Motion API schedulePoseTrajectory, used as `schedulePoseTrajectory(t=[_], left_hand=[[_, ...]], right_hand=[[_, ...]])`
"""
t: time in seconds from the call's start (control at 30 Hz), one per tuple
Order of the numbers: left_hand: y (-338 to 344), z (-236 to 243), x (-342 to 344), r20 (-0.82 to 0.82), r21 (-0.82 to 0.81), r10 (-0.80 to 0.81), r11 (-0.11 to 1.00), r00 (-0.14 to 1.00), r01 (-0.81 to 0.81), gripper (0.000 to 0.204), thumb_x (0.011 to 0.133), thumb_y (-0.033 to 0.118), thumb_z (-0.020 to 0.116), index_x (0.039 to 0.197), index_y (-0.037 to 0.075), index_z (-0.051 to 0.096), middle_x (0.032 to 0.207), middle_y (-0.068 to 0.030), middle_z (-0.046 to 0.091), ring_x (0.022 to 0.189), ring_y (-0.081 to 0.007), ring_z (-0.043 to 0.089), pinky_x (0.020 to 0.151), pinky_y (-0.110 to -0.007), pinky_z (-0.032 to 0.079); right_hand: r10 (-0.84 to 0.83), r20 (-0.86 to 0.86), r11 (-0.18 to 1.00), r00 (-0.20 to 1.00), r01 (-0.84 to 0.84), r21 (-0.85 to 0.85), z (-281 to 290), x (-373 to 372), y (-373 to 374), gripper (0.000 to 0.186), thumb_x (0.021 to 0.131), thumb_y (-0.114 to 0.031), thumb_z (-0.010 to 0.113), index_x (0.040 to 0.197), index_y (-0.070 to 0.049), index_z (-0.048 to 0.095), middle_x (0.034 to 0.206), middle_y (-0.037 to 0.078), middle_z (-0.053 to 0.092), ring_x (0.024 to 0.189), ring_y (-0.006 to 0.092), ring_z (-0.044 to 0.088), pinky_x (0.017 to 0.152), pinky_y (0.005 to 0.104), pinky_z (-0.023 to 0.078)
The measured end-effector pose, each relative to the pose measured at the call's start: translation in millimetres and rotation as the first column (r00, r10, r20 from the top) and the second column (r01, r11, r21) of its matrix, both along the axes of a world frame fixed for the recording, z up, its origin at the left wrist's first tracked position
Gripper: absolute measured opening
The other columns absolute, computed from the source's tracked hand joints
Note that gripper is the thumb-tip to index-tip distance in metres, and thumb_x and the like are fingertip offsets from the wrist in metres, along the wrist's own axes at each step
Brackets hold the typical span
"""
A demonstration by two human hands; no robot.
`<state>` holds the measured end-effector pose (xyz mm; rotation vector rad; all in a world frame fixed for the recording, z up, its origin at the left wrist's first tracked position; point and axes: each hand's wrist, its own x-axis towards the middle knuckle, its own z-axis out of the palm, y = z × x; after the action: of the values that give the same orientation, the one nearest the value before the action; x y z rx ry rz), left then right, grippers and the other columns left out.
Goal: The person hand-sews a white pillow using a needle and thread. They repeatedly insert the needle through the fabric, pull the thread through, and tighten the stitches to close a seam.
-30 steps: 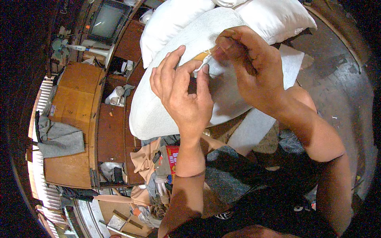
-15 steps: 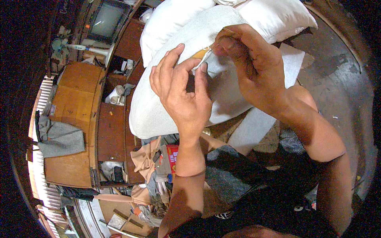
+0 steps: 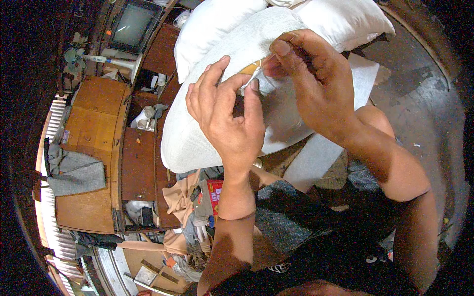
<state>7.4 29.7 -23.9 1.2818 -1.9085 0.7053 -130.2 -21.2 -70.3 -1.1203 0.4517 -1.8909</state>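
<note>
Across my lap lies a pale grey-white cushion (image 3: 190, 140) with an opening in its cover, and yellow filling (image 3: 250, 68) shows through. My left hand (image 3: 224, 111) pinches the white fabric edge of that opening between thumb and forefinger, its other fingers resting on the cover. Just to the right, my right hand (image 3: 323, 79) is closed in a pinch beside the seam. A thin thread (image 3: 268, 58) runs from the fabric edge towards its fingertips. Whether a needle is there too is too small to tell.
White pillows (image 3: 353, 22) lie beyond the cushion. At the left stands a brown wooden cabinet (image 3: 94, 106) with a grey cloth (image 3: 79, 172) on it. Crumpled fabric and a red packet (image 3: 215, 191) lie near my left forearm. A pale fabric strip (image 3: 313, 160) hangs by my right knee.
My right hand has turned and its thumb and forefinger have shifted slightly up, showing more of the fingers. The left hand keeps its pinch on the fabric edge, almost unmoved.
</note>
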Motion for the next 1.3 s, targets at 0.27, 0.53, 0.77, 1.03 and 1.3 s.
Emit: schedulePoseTrajectory(t=[0.27,0.53,0.77,1.03,1.3], left_hand=[[-2,0,3,-0.049,0.006,-0.032,0.999,0.998,0.033,0.012,0.086,0.015,0.076,0.096,0.009,0.075,0.133,-0.0096,0.067,0.127,-0.0315,0.059,0.117,-0.054,0.029],[1,3,3,-0.055,0.048,-0.012,0.999,0.998,0.015,0.012,0.086,0.016,0.075,0.097,0.01,0.075,0.134,-0.0101,0.066,0.127,-0.0321,0.057,0.118,-0.054,0.027],[1,3,5,-0.089,0.054,-0.035,0.998,0.995,0.039,0.012,0.087,0.017,0.075,0.096,0.01,0.076,0.136,-0.01,0.066,0.13,-0.0318,0.056,0.118,-0.053,0.027],[4,5,5,-0.156,0.048,-0.072,0.996,0.985,0.081,0.011,0.094,0.014,0.071,0.097,0.008,0.079,0.129,-0.0108,0.071,0.129,-0.0303,0.06,0.119,-0.049,0.028],[3,1,6,-0.161,0.015,-0.091,0.995,0.983,0.094,0.013,0.09,0.014,0.074,0.101,0.008,0.077,0.123,-0.01,0.073,0.127,-0.0314,0.062,0.119,-0.051,0.03]], right_hand=[[0.237,-0.021,0.967,0.971,-0.234,0.103,-1,-10,-5,0.028,0.107,-0.025,0.059,0.104,0.001,0.068,0.086,0.007,0.073,0.08,0.0131,0.071,0.075,0.0282,0.058],[0.416,0.057,0.895,0.908,-0.419,0.153,1,-14,-3,0.027,0.106,-0.026,0.062,0.103,0.0,0.069,0.088,0.005,0.073,0.08,0.0135,0.069,0.076,0.0281,0.056],[0.496,0.098,0.82,0.863,-0.503,0.272,2,-17,1,0.025,0.104,-0.027,0.067,0.107,-0.003,0.073,0.092,0.005,0.074,0.08,0.0112,0.067,0.076,0.0279,0.053],[0.248,-0.02,0.96,0.969,-0.243,0.137,2,-12,-3,0.034,0.103,-0.03,0.065,0.118,0.001,0.068,0.079,0.003,0.07,0.07,0.0093,0.061,0.064,0.0265,0.05],[-0.101,-0.358,0.993,0.928,0.118,0.028,-7,-28,-17,0.036,0.104,-0.029,0.062,0.128,-0.003,0.067,0.075,0.018,0.071,0.064,0.0221,0.069,0.064,0.0363,0.053]])
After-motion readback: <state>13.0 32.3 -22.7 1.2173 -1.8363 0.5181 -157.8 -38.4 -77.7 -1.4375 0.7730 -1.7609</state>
